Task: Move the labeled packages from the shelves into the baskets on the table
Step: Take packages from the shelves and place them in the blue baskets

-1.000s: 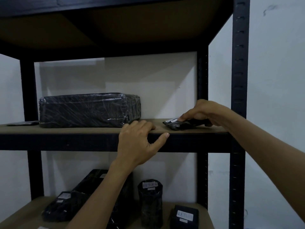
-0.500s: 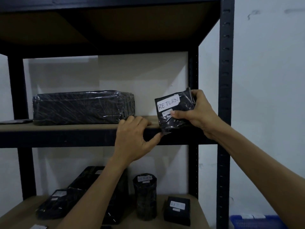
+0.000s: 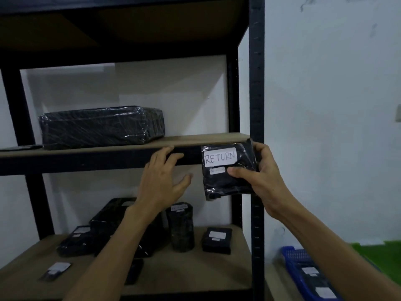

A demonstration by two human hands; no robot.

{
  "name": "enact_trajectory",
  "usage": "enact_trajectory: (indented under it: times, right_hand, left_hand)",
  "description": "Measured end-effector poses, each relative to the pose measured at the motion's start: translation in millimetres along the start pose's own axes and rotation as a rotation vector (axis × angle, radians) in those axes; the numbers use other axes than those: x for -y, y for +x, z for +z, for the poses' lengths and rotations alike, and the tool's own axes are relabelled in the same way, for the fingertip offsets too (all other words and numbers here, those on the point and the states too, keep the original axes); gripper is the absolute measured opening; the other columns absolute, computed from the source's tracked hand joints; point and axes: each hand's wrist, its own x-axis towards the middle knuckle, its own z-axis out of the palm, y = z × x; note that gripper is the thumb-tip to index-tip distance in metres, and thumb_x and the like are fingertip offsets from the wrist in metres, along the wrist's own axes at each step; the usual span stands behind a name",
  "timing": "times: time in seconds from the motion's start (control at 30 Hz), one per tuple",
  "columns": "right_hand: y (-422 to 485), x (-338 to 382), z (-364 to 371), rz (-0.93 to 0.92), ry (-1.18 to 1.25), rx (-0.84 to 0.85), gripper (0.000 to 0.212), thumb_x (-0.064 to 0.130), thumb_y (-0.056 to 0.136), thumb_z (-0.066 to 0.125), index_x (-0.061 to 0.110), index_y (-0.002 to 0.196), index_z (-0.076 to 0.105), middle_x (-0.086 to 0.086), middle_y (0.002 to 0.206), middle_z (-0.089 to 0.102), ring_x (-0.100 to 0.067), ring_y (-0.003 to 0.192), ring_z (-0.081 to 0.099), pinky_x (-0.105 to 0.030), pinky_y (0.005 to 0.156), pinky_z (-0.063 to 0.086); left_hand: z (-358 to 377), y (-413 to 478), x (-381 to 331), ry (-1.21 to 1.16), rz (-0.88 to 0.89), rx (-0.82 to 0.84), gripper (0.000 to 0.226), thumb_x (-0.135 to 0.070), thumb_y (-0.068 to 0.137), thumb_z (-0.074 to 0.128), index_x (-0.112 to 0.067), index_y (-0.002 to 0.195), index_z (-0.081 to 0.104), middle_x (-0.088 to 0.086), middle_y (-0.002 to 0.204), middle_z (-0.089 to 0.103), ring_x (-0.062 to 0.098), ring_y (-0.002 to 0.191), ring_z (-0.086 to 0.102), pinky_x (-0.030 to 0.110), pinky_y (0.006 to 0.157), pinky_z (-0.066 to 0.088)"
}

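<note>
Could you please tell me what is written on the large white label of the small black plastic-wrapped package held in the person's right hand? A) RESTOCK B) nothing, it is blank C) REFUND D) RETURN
D: the large white label on the small black plastic-wrapped package clearly reads RETURN in handwritten capitals, while the right hand grips it in front of the shelf edge.
</note>
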Motion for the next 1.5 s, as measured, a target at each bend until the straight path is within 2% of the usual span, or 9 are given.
enact_trajectory:
  times: [0.2,0.3,0.43,0.6,0.8,1.0,1.27,1.4,1.5]
  right_hand:
    - [-72,-8,-54,0.164,0.095,0.014,0.059,-0.004,0.074,0.073,0.022,0.118,0.044,-0.015,0.105,0.068,-0.025,0.088,0.069,-0.035,0.071,0.058]
    - [-111,-9,-83,0.228,0.116,-0.003,0.06,-0.005,0.073,0.072,0.02,0.12,0.044,-0.016,0.107,0.068,-0.028,0.089,0.069,-0.037,0.069,0.059]
    - [-166,-8,-114,0.323,0.146,-0.027,0.062,-0.003,0.072,0.073,0.023,0.12,0.044,-0.012,0.108,0.069,-0.03,0.095,0.069,-0.045,0.078,0.058]
    - [-237,-3,-135,0.403,0.152,-0.069,0.061,-0.002,0.072,0.073,0.025,0.118,0.044,-0.002,0.101,0.071,-0.022,0.09,0.07,-0.035,0.069,0.058]
    - [-309,4,-150,0.49,0.148,-0.166,0.066,-0.005,0.067,0.074,0.021,0.12,0.045,-0.004,0.099,0.071,-0.023,0.088,0.07,-0.036,0.067,0.058]
    - [-366,9,-175,0.585,0.115,-0.18,0.057,-0.003,0.068,0.073,0.028,0.108,0.048,-0.005,0.096,0.073,-0.024,0.082,0.071,-0.036,0.064,0.058]
    - [-387,-9,-246,0.633,0.131,-0.233,0.055,-0.005,0.07,0.072,0.026,0.107,0.047,-0.006,0.093,0.073,-0.027,0.083,0.07,-0.039,0.069,0.058]
    - [-382,-23,-299,0.656,0.144,-0.232,0.057,-0.007,0.07,0.072,0.024,0.111,0.047,-0.009,0.096,0.073,-0.027,0.083,0.071,-0.037,0.068,0.058]
    - [-373,-32,-342,0.671,0.149,-0.233,0.058,-0.009,0.071,0.072,0.02,0.113,0.045,-0.01,0.095,0.073,-0.025,0.082,0.071,-0.032,0.062,0.057]
  left_hand:
    - [-18,-68,-71,-0.171,-0.201,0.376,0.032,-0.045,0.086,0.064,-0.021,0.106,0.065,-0.008,0.098,0.067,0.006,0.086,0.062,0.033,0.08,0.053]
    - [-21,-111,-107,-0.264,-0.297,0.433,0.025,-0.04,0.083,0.069,-0.021,0.101,0.069,-0.011,0.087,0.069,-0.001,0.079,0.063,0.029,0.077,0.055]
    - [-32,-168,-156,-0.364,-0.4,0.475,0.02,-0.041,0.083,0.068,-0.026,0.098,0.068,-0.014,0.088,0.068,-0.002,0.081,0.062,0.021,0.073,0.053]
    - [-47,-224,-206,-0.527,-0.533,0.428,0.012,-0.03,0.085,0.068,-0.027,0.096,0.068,-0.009,0.087,0.07,-0.001,0.082,0.065,0.016,0.074,0.053]
    - [-54,-282,-247,-0.651,-0.527,0.476,0.011,-0.026,0.085,0.068,-0.023,0.096,0.068,-0.007,0.086,0.069,0.005,0.081,0.065,0.017,0.072,0.053]
    - [-49,-322,-286,-0.682,-0.557,0.555,0.009,-0.027,0.085,0.07,-0.026,0.093,0.068,-0.01,0.086,0.07,0.002,0.081,0.065,0.016,0.073,0.053]
    - [-8,-325,-336,-0.703,-0.552,0.628,0.011,-0.029,0.085,0.069,-0.023,0.095,0.07,-0.007,0.088,0.07,0.009,0.083,0.066,0.029,0.075,0.057]
    - [38,-311,-374,-0.686,-0.563,0.625,0.008,-0.03,0.084,0.069,-0.03,0.092,0.069,-0.008,0.087,0.07,0.008,0.081,0.066,0.026,0.073,0.056]
    - [78,-301,-405,-0.675,-0.589,0.656,0.016,-0.033,0.084,0.069,-0.023,0.097,0.07,-0.006,0.088,0.071,0.009,0.082,0.067,0.027,0.074,0.055]
